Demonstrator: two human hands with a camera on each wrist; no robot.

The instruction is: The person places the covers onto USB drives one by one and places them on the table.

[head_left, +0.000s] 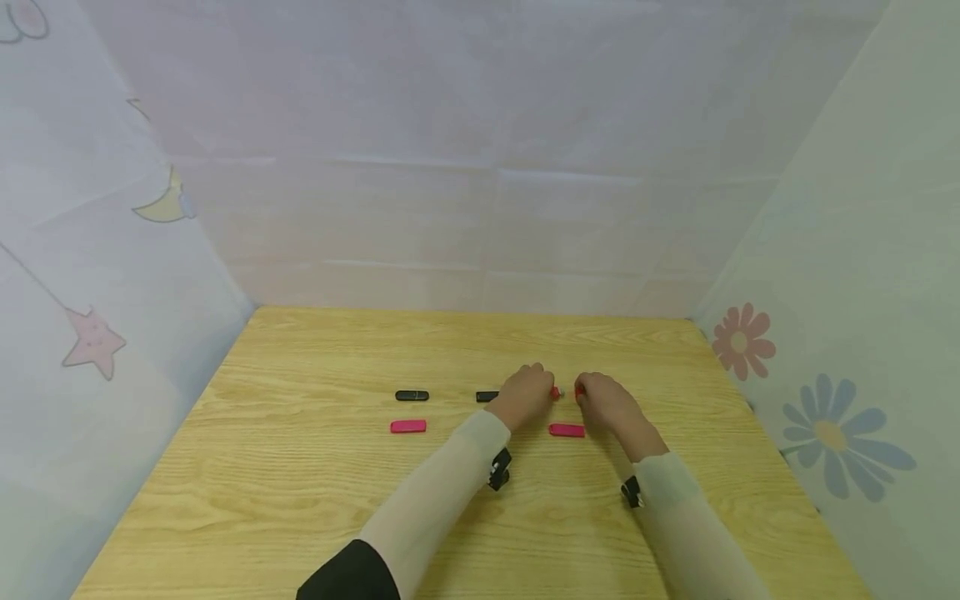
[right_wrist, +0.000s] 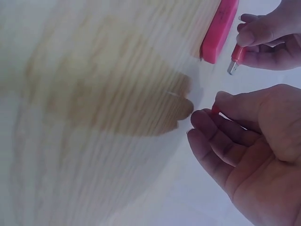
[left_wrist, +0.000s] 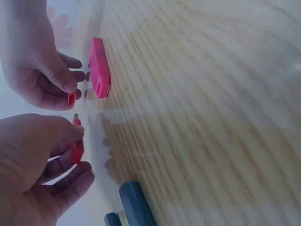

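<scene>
My left hand (head_left: 525,396) pinches a red USB flash drive (left_wrist: 78,147) between thumb and fingers. The drive's bare metal plug (right_wrist: 232,68) points at my right hand (head_left: 609,402). Between thumb and forefinger, the right hand grips a small red cap (left_wrist: 71,99); only a sliver of it shows in the right wrist view. A short gap separates plug and cap, and both hands are held above the wooden table (head_left: 337,500). Just in front of the hands lies a pink flash drive (head_left: 566,431).
Left of the left hand is a black flash drive (head_left: 487,397), partly covered by that hand. Farther left lie another black stick (head_left: 412,396) and a pink one (head_left: 408,427). Printed cloth walls (head_left: 480,208) enclose the table's back and sides.
</scene>
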